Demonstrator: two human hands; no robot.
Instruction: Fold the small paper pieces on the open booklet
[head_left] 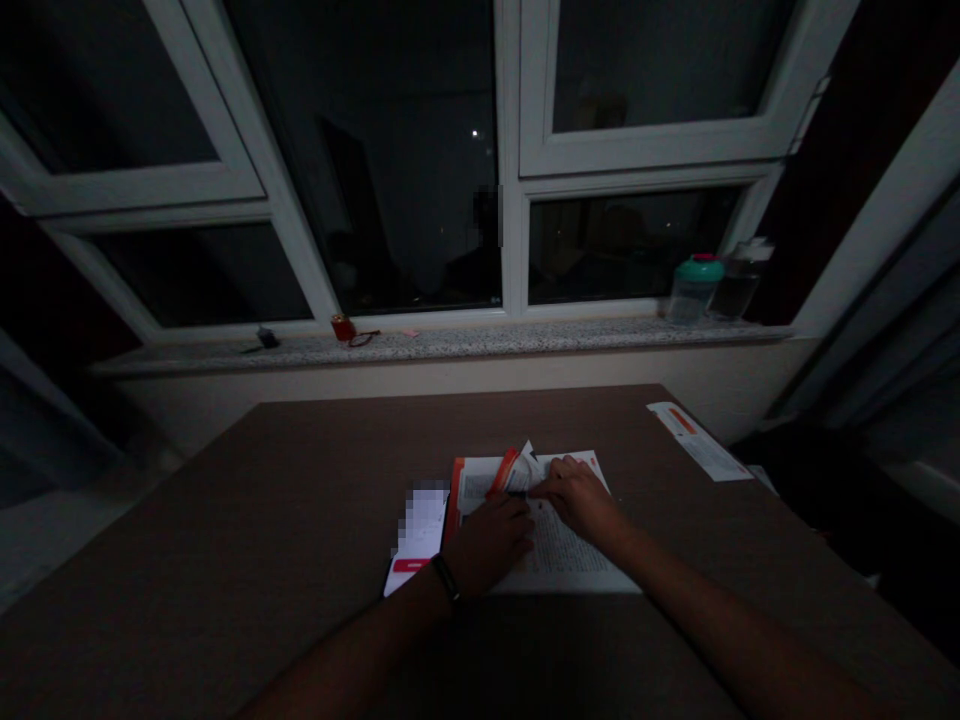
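Note:
A printed sheet [581, 562] with small dark text and an orange left edge lies on the table in front of me. Near its far edge, an orange-and-white folded paper [517, 472] stands up with a pointed corner. My left hand [491, 540], wearing a dark wristband, lies over the sheet's left part, its fingers closed at the near side of the folded paper. From the right, my right hand [581, 498] reaches in, index finger and thumb at the same folded paper, the other fingers bent over the sheet. The dim light hides the exact grip.
Left of the sheet lies a lit phone [421, 530], close to my left wrist. A white-and-orange paper strip [697, 442] rests at the table's [300, 520] right edge. On the stone windowsill [480, 342] stand a teal-lidded bottle [696, 290], a clear bottle [739, 280] and a small red item [343, 327].

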